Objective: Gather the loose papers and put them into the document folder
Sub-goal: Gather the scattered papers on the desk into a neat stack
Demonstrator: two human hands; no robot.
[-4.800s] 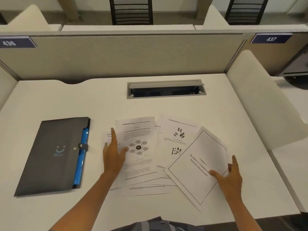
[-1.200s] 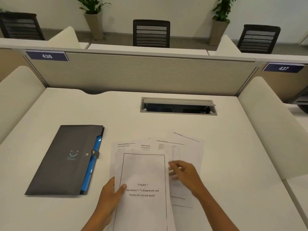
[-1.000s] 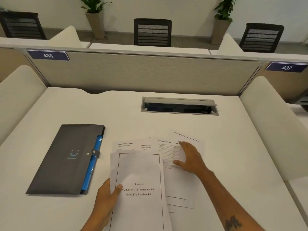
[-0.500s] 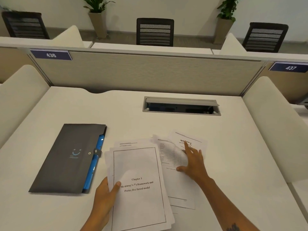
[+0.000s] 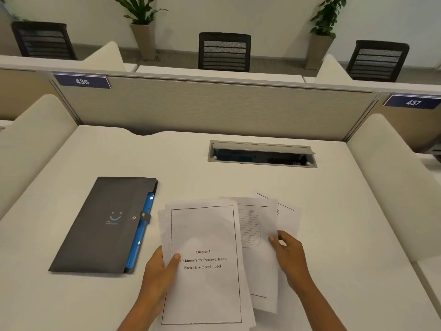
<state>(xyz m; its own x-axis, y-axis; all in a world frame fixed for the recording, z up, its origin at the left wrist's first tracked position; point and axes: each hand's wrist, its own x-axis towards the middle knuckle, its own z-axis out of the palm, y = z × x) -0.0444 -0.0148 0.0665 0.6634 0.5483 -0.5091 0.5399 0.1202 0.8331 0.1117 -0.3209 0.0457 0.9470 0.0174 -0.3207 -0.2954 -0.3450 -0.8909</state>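
My left hand (image 5: pixel 159 271) grips the left edge of a stack of white papers (image 5: pixel 205 235), thumb on the top sheet titled "Chapter 3". My right hand (image 5: pixel 290 254) pinches the right edge of a sheet with a table (image 5: pixel 256 259) that sticks out from under the stack. One more sheet (image 5: pixel 287 218) lies fanned out behind it on the desk. The dark grey document folder (image 5: pixel 100 225), closed with a snap tab and showing a blue inner edge, lies flat to the left of the papers.
The white desk (image 5: pixel 214 177) has a cable box with a raised lid (image 5: pixel 262 154) at the back. A beige partition (image 5: pixel 214 108) closes the far side and padded side panels (image 5: pixel 391 182) flank the desk. Chairs and potted plants stand beyond.
My right hand has drawn back from the far sheets and taken the edge of the table sheet. The stack in my left hand has lifted and squared up slightly.
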